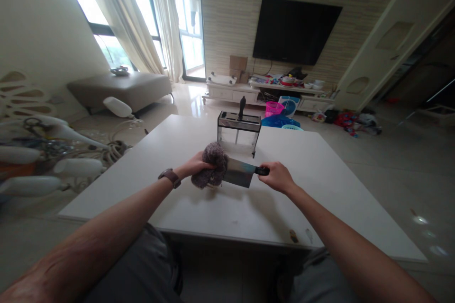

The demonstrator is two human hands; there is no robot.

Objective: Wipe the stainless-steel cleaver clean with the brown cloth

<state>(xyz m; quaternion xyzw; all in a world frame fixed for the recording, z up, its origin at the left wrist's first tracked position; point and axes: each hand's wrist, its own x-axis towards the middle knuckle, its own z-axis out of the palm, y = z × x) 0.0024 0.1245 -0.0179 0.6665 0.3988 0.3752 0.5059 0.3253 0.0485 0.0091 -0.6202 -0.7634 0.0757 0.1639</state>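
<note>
1. Closely curled, the fingers of the left hand (pixel 195 165) grip a fuzzy grey-brown cloth (pixel 212 170), which bulges out past the fingertips and presses against the flat of a cleaver (pixel 239 173).
2. The right hand (pixel 278 177) is closed round the cleaver's black handle (pixel 262 170), fingers wrapped tight. The broad steel blade runs leftward from them, and its far end is buried in the cloth.
3. Cloth and cleaver lie between the two hands, the cloth touching the left fingers and the blade just beside the right ones. Both are low over the tabletop; whether they rest on it cannot be told.
4. A brown wristwatch (pixel 169 176) sits on the left wrist.
5. Beneath is a white table (pixel 320 184), smooth and matte. Just behind the hands stands a clear knife rack (pixel 239 132) with one black-handled knife (pixel 242 106) upright in it.
6. Beyond the table, a glossy pale floor (pixel 391 161) reaches a low white TV cabinet (pixel 231 92) crowded with small items, under a wall-mounted television (pixel 295 31).
7. A pink basket (pixel 273 108) sits near the cabinet. A grey daybed (pixel 121 87) stands at left by tall windows with white curtains (pixel 124 14).
</note>
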